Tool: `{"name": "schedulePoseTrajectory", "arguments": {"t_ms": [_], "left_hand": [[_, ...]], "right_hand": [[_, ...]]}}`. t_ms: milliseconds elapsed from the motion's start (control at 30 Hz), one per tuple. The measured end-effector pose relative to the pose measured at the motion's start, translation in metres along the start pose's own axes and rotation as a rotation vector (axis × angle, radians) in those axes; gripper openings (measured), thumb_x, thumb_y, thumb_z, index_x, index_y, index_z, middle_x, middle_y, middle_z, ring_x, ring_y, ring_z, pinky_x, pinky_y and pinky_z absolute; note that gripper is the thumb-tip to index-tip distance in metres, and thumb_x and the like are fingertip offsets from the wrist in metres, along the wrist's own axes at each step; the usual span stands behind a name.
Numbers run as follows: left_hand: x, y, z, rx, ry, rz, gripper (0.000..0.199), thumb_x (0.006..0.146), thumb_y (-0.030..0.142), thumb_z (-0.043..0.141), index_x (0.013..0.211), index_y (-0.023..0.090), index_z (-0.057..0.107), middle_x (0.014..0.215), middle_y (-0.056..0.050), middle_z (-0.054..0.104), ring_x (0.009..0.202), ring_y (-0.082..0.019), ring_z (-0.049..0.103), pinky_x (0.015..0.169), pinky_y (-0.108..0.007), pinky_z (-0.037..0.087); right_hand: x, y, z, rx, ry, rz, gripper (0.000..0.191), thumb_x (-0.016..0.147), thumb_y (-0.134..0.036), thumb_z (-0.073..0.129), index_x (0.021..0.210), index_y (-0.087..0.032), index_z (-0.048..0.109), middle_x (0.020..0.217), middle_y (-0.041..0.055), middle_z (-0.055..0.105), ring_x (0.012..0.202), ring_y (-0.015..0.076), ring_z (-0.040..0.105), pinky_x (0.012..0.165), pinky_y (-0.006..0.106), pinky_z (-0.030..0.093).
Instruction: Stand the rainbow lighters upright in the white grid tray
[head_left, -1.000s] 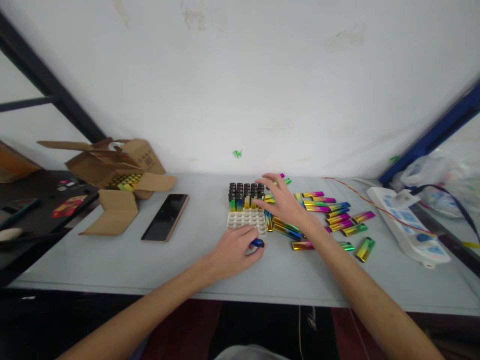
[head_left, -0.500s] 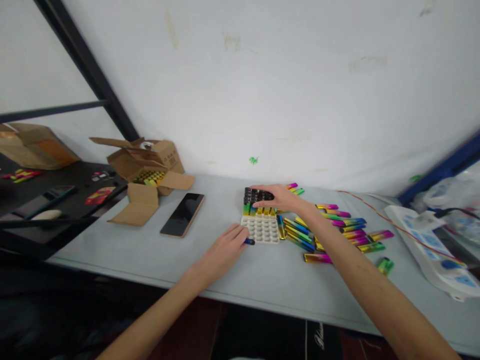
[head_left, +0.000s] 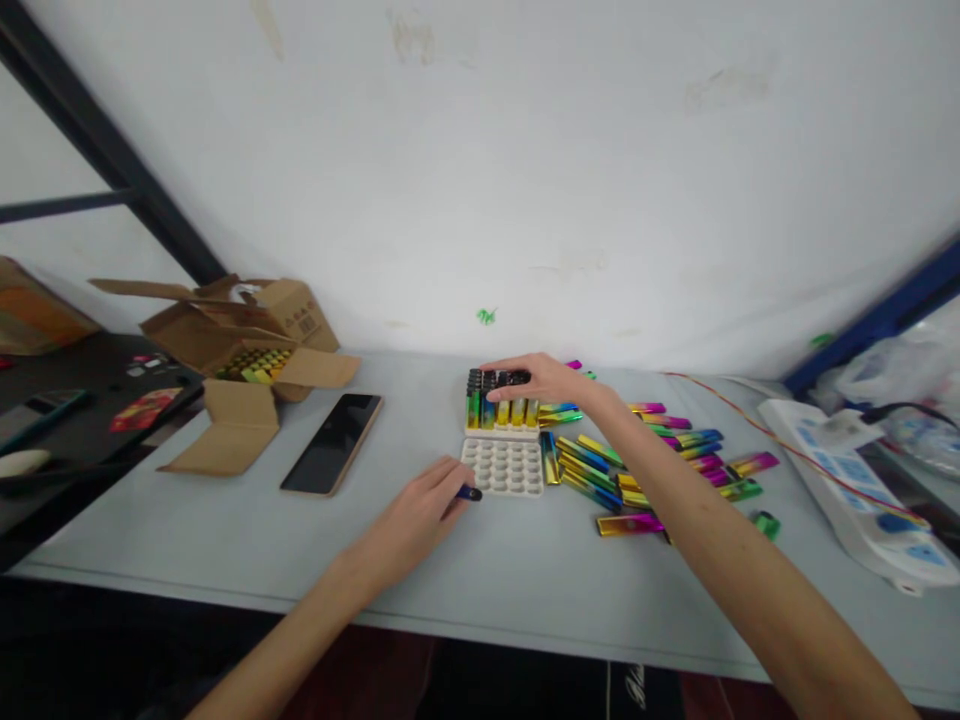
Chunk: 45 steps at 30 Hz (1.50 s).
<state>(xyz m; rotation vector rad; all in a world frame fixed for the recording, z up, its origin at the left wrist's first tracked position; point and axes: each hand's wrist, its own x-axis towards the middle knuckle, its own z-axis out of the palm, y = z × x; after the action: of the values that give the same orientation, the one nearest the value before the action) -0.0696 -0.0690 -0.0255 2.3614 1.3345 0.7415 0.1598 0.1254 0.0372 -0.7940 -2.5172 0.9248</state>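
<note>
Head view: the left hand (head_left: 426,508), its fingers clenched on a blue lighter (head_left: 470,493), had been drawn off the white tray (head_left: 501,467), now uncovered; toward the back edge of the desk (head_left: 540,560), upright lighters (head_left: 518,412) were spanned by the fingers of the right hand (head_left: 547,381), grip unclear.

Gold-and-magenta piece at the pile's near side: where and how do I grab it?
I'd grip the gold-and-magenta piece by its gold left end, pinching across its narrow width from above and the front. It lies flat, roughly left to right, with that end exposed; other loose pieces lie behind it, and the right forearm appears close to its magenta end.
</note>
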Motion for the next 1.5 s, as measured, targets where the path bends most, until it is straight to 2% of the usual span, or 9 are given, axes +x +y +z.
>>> {"name": "schedulePoseTrajectory", "arguments": {"t_ms": [200, 400, 633, 767, 933, 1067, 1167, 1333, 1500], "left_hand": [[-0.005, 0.003, -0.002, -0.028, 0.0, -0.003, 0.008, 0.096, 0.014, 0.057, 0.098, 0.022, 0.059, 0.096, -0.002, 0.065, 0.086, -0.018, 0.065, 0.077, -0.028, 0.052], [-0.009, 0.003, -0.003, -0.063, -0.029, -0.033, 0.009, 0.097, 0.013, 0.057, 0.1, 0.022, 0.059, 0.1, -0.002, 0.065, 0.091, -0.017, 0.065, 0.082, -0.028, 0.051], [0.001, 0.0, -0.006, -0.084, -0.064, -0.049, 0.009, 0.097, 0.014, 0.058, 0.101, 0.022, 0.058, 0.104, -0.003, 0.064, 0.094, -0.017, 0.064, 0.084, -0.028, 0.051], [0.007, 0.003, -0.007, -0.076, -0.041, -0.056, 0.008, 0.096, 0.019, 0.064, 0.099, 0.021, 0.057, 0.102, -0.002, 0.064, 0.092, -0.017, 0.063, 0.084, -0.028, 0.05], [0.011, 0.009, -0.013, -0.111, -0.047, -0.047, 0.006, 0.1, 0.026, 0.058, 0.104, 0.021, 0.057, 0.105, -0.004, 0.063, 0.095, -0.018, 0.062, 0.089, -0.031, 0.049], [0.01, 0.014, -0.02, -0.164, 0.007, -0.062, 0.016, 0.105, 0.027, 0.044, 0.113, 0.02, 0.055, 0.113, -0.007, 0.061, 0.105, -0.021, 0.06, 0.096, -0.034, 0.048], [0.01, 0.018, -0.024, -0.16, 0.083, -0.087, 0.021, 0.107, 0.029, 0.039, 0.102, 0.019, 0.056, 0.104, -0.007, 0.06, 0.097, -0.021, 0.059, 0.088, -0.034, 0.049], [0.016, 0.028, -0.027, -0.094, 0.079, -0.057, 0.022, 0.107, 0.031, 0.043, 0.11, 0.019, 0.061, 0.106, -0.006, 0.058, 0.096, -0.019, 0.06, 0.086, -0.031, 0.052], [0.035, 0.035, -0.015, -0.037, 0.096, 0.098, 0.028, 0.106, 0.028, 0.051, 0.13, 0.021, 0.062, 0.11, -0.007, 0.062, 0.101, -0.018, 0.064, 0.09, -0.03, 0.056]], "right_hand": [[0.001, 0.001, 0.0, 0.005, 0.006, -0.011, 0.058, 0.09, -0.056, 0.074, 0.14, -0.029, 0.068, 0.131, 0.002, 0.075, 0.117, 0.0278, 0.071, 0.104, 0.04, 0.055], [-0.009, -0.006, 0.009, -0.05, 0.049, -0.002, 0.062, 0.089, -0.056, 0.075, 0.143, -0.028, 0.066, 0.133, 0.0041, 0.074, 0.115, 0.0282, 0.072, 0.103, 0.039, 0.055], [-0.021, -0.012, 0.023, -0.216, 0.135, -0.16, 0.061, 0.094, -0.051, 0.071, 0.148, -0.026, 0.059, 0.137, 0.0106, 0.07, 0.124, 0.0302, 0.065, 0.109, 0.045, 0.05], [-0.025, -0.022, 0.032, -0.367, 0.255, -0.286, 0.054, 0.088, -0.047, 0.079, 0.134, -0.023, 0.065, 0.134, 0.0139, 0.063, 0.128, 0.0321, 0.057, 0.11, 0.051, 0.048], [-0.023, -0.028, 0.043, -0.509, 0.255, -0.322, 0.035, 0.09, -0.035, 0.08, 0.118, -0.02, 0.067, 0.126, 0.0137, 0.061, 0.117, 0.0303, 0.058, 0.102, 0.048, 0.051], [-0.017, -0.019, 0.044, -0.431, 0.269, -0.352, 0.023, 0.09, -0.029, 0.079, 0.109, -0.019, 0.069, 0.114, 0.0104, 0.065, 0.109, 0.0264, 0.061, 0.097, 0.043, 0.051], [-0.013, -0.013, 0.044, -0.319, 0.298, -0.364, 0.02, 0.09, -0.03, 0.08, 0.104, -0.018, 0.071, 0.108, 0.0089, 0.066, 0.104, 0.0239, 0.063, 0.094, 0.039, 0.051], [-0.018, -0.02, 0.028, -0.084, 0.395, -0.366, 0.018, 0.093, -0.034, 0.077, 0.101, -0.02, 0.072, 0.098, 0.0038, 0.069, 0.091, 0.017, 0.064, 0.085, 0.031, 0.053], [-0.07, -0.021, -0.018, 0.079, 0.618, -0.109, 0.029, 0.09, -0.048, 0.077, 0.099, -0.021, 0.07, 0.088, 0.0012, 0.07, 0.075, 0.0141, 0.063, 0.074, 0.029, 0.055]]}}
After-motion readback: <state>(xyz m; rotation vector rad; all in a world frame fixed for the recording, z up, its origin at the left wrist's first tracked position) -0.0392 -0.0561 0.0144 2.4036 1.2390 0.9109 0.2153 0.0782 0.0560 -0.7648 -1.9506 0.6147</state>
